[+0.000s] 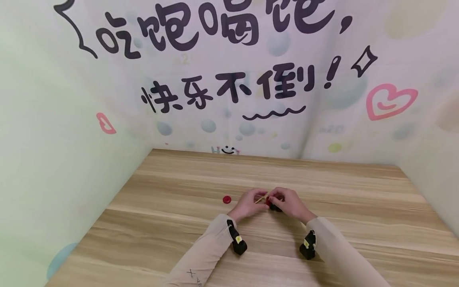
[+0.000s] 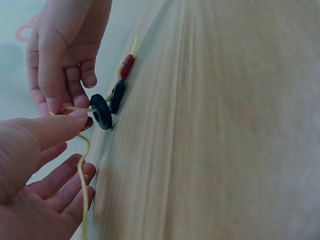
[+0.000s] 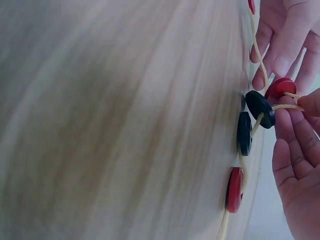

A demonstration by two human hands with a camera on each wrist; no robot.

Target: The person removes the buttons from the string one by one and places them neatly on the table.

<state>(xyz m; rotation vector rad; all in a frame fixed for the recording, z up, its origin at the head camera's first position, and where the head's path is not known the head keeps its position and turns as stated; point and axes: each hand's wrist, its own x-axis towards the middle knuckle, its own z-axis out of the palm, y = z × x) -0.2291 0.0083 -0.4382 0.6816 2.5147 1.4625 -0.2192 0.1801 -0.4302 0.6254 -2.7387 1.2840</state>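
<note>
Red buttons (image 3: 234, 190) number three in the right wrist view: one at the upper right edge, one between the hands, one in the lower right. Two dark buttons (image 3: 259, 108) sit next to each other between the lower two, with one yellow cord (image 3: 255, 42) running through them. In the head view, one red button lies on the wooden table (image 1: 125, 239), just left of centre, near the left hand (image 1: 247, 204). The right hand (image 1: 292, 205) pinches the cord between thumb and fingertip, its other fingers loosely bent. The left fingers are half spread, thumb beside the middle red button; whether they grip it, I cannot tell.
</note>
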